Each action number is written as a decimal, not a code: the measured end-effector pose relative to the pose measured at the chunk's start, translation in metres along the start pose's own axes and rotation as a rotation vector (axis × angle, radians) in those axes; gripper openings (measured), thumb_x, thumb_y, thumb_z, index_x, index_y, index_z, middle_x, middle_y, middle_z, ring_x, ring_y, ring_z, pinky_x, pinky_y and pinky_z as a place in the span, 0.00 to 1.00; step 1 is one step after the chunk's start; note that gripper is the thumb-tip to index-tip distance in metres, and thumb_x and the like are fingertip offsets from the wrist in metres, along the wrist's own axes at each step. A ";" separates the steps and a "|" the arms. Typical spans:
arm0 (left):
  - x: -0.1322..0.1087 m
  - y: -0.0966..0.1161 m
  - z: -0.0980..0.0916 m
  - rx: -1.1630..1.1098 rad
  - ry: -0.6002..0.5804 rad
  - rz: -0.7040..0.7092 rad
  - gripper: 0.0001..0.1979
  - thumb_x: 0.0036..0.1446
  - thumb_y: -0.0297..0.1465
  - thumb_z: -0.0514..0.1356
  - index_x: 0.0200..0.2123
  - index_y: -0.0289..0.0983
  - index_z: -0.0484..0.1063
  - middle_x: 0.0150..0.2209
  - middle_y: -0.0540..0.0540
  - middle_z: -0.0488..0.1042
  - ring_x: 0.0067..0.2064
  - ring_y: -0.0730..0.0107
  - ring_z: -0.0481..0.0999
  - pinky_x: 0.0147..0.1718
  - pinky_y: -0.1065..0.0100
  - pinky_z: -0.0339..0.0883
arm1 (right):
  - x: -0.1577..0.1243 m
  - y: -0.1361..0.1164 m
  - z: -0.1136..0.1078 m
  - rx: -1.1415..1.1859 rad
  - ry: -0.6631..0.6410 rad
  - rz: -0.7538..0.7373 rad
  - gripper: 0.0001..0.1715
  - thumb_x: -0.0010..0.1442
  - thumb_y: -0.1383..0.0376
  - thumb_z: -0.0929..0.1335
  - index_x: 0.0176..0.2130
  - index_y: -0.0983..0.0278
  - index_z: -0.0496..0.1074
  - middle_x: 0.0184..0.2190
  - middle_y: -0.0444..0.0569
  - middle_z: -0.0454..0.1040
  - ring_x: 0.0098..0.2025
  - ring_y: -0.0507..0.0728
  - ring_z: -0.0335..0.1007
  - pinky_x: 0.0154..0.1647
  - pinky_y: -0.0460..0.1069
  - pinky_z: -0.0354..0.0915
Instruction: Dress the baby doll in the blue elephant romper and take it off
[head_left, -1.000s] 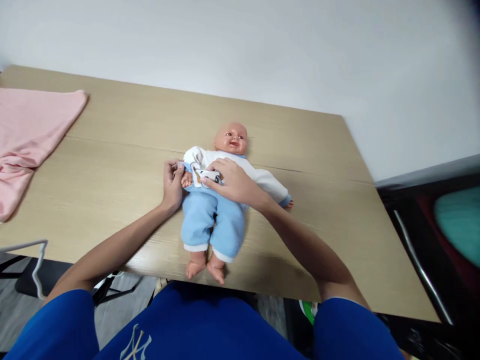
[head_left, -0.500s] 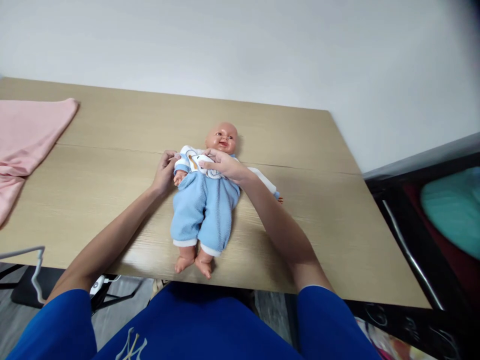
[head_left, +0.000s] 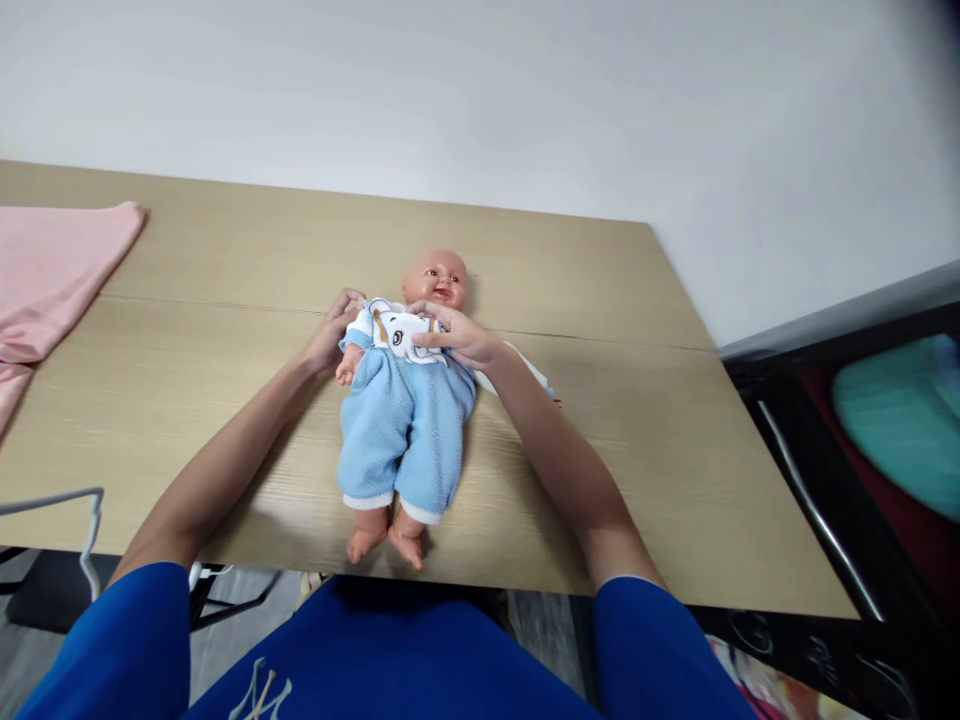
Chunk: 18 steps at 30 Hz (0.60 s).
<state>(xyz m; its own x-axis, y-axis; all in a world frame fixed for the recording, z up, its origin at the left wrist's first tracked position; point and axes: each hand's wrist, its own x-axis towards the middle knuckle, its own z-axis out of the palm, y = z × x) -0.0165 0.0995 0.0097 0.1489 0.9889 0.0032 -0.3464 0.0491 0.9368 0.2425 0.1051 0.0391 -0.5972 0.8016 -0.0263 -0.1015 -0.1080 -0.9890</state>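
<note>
A bald baby doll (head_left: 441, 277) lies on its back on the wooden table, feet toward me. It wears blue fleece trousers (head_left: 405, 430) with white cuffs and a white top (head_left: 397, 335) with a printed face on the chest. My left hand (head_left: 339, 328) is closed at the doll's sleeve and shoulder on the left, fingertips on the cloth. Over the chest, my right hand (head_left: 459, 337) pinches the edge of the top between thumb and fingers. The doll's other sleeve stretches out to the right, partly behind my right forearm.
A pink cloth (head_left: 56, 275) lies at the table's left. The wooden table (head_left: 637, 450) meets a pale wall at the back. A black frame with a teal item (head_left: 900, 420) stands at the right, and a white bent tube (head_left: 94, 530) at the lower left.
My left hand has moved up to the doll's shoulder. The printed front of the top now lies more spread out, and my right hand has shifted slightly on it.
</note>
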 end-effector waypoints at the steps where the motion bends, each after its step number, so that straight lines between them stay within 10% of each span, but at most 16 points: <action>1: 0.001 0.000 0.000 -0.002 -0.006 0.000 0.28 0.53 0.49 0.82 0.41 0.44 0.70 0.34 0.53 0.75 0.30 0.72 0.73 0.28 0.72 0.69 | -0.001 -0.001 -0.001 -0.008 0.009 -0.008 0.39 0.46 0.52 0.87 0.50 0.58 0.73 0.44 0.43 0.79 0.45 0.56 0.79 0.48 0.49 0.77; 9: 0.005 0.015 -0.009 0.057 -0.054 -0.042 0.25 0.53 0.46 0.82 0.39 0.42 0.73 0.33 0.52 0.74 0.28 0.71 0.70 0.26 0.71 0.65 | -0.022 -0.028 0.018 -0.641 0.258 -0.158 0.20 0.67 0.48 0.77 0.48 0.60 0.81 0.47 0.51 0.85 0.48 0.63 0.80 0.55 0.56 0.75; 18: 0.009 0.050 -0.033 0.161 -0.246 -0.107 0.21 0.58 0.43 0.83 0.42 0.41 0.79 0.33 0.50 0.78 0.32 0.70 0.77 0.31 0.72 0.72 | -0.009 -0.014 0.036 -0.473 0.291 -0.262 0.21 0.67 0.47 0.74 0.48 0.57 0.70 0.47 0.48 0.78 0.52 0.61 0.76 0.57 0.54 0.72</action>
<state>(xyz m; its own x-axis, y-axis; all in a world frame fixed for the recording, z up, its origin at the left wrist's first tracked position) -0.0632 0.1152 0.0455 0.4027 0.9148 -0.0324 -0.1681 0.1087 0.9798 0.2205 0.0783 0.0582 -0.3521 0.9010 0.2534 0.1884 0.3334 -0.9238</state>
